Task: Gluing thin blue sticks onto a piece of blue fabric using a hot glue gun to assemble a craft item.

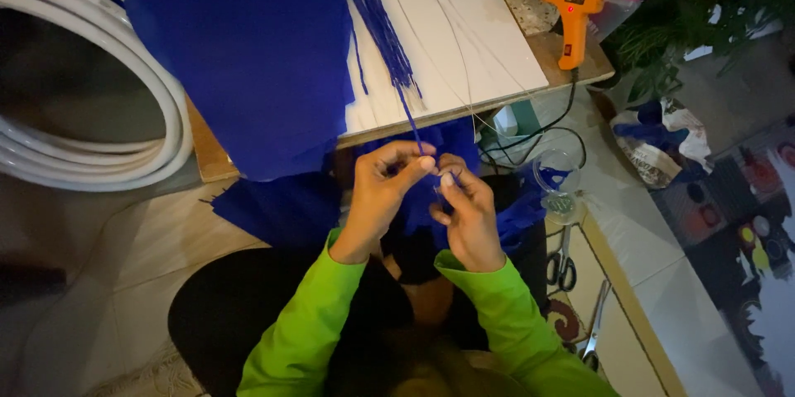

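Green sleeves (315, 322) nearest; left hand (381, 194), right hand (468, 219) both pinching blue strip (411, 120) between fingertips; likely wrapping step; next needs steady tension; glue gun (573, 12) well beyond right hand.

Head-worn, single view, looking steeply down, close over both hands (422, 198) at the low table's near edge (431, 125).

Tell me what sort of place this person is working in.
Probably a home craft corner on a tiled floor: an orange hot glue gun stands on a low white-topped board, large blue paper sheets drape over it, and metal scissors lie nearby.
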